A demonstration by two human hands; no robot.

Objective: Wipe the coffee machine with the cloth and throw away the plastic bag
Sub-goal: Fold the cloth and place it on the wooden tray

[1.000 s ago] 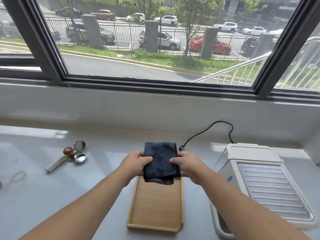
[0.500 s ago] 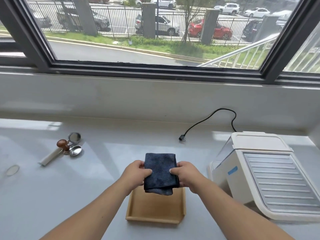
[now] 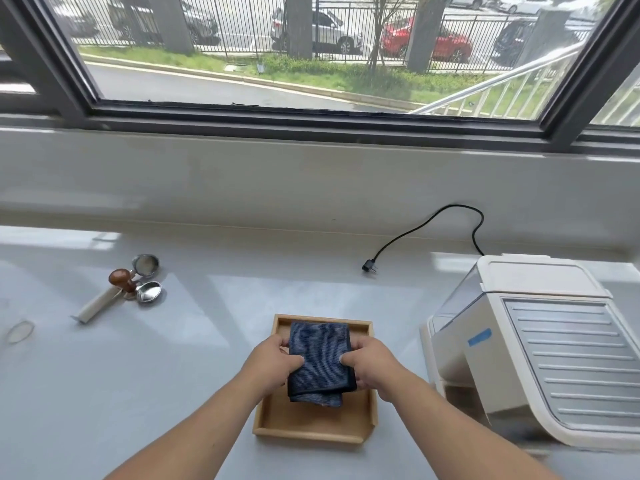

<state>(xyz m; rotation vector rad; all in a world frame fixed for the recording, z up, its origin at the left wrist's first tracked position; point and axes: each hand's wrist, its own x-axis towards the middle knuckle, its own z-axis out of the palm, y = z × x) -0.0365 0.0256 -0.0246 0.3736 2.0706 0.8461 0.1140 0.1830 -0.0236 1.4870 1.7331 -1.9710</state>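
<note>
A folded dark blue cloth (image 3: 318,358) is held between both hands over a shallow wooden tray (image 3: 311,426) at the counter's near middle. My left hand (image 3: 273,363) grips its left edge, thumb on top. My right hand (image 3: 372,363) grips the right edge the same way. The cream and silver coffee machine (image 3: 540,348) stands to the right of the tray, with a blue tape strip on its side. No plastic bag can be made out with certainty; something thin and clear lies at the far left edge (image 3: 19,332).
A portafilter, a wooden-knobbed tamper and a metal basket (image 3: 133,287) lie at the left on the grey counter (image 3: 138,375). The machine's black cord and plug (image 3: 370,266) trail across the back. A window sill wall runs behind.
The hands and cloth have dropped lower, down towards the tray. The view has tilted down, so the counter items sit higher in frame.
</note>
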